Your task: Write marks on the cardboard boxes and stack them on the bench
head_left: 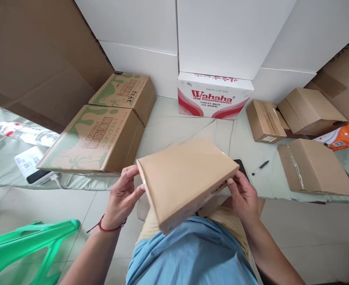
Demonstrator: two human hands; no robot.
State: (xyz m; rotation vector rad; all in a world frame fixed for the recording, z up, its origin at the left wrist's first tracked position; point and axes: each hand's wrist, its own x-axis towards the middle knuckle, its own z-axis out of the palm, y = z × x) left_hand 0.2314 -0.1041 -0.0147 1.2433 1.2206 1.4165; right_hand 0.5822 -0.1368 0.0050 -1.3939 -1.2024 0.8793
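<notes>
Counter (162, 126): cloth-covered, beyond fingers (129, 173)
Floor (305, 229): tiled, below
Box (186, 174): long axis left-right, slanting away
Left fingers (129, 173), right fingers (242, 179): clamping box

The person wears a light blue top (189, 257) of soft cloth, creased into loose folds across the front, over pale yellow-beige legwear (149, 229). Behind the left hand (127, 194), a thin red cord bracelet (107, 229) circles the wrist, one loose end trailing outward and a small shiny piece opposite. Both forearms are bare.
</notes>
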